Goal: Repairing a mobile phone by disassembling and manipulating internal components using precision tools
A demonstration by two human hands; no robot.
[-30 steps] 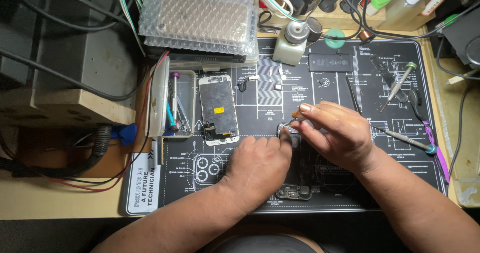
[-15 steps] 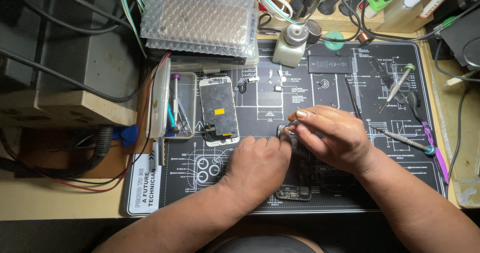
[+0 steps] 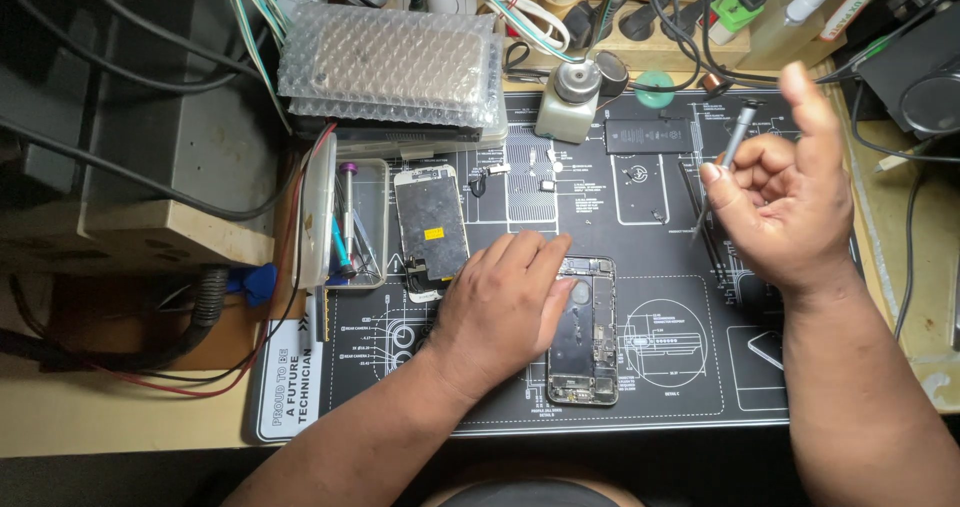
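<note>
Left hand [image 3: 500, 312] flat at frame centre, fingers spread, pinning opened black phone chassis [image 3: 583, 332] on black printed repair mat [image 3: 640, 387]. Right hand [image 3: 785, 202] raised upper right, fingers pinching slim grey screwdriver [image 3: 733, 139]. Detached white-framed screen [image 3: 431, 229] left of chassis; bubble-wrapped parcel [image 3: 395, 65], cables crowd upper left.

the opened phone body [image 3: 583, 332] lies flat on the black mat, long side running away from the person, its back shell up and inner boards and metal parts bare. its upper left edge is partly covered by fingers. the slim grey screwdriver [image 3: 735, 137] is lifted well above and right of it, tilted with its capped end up.
</note>
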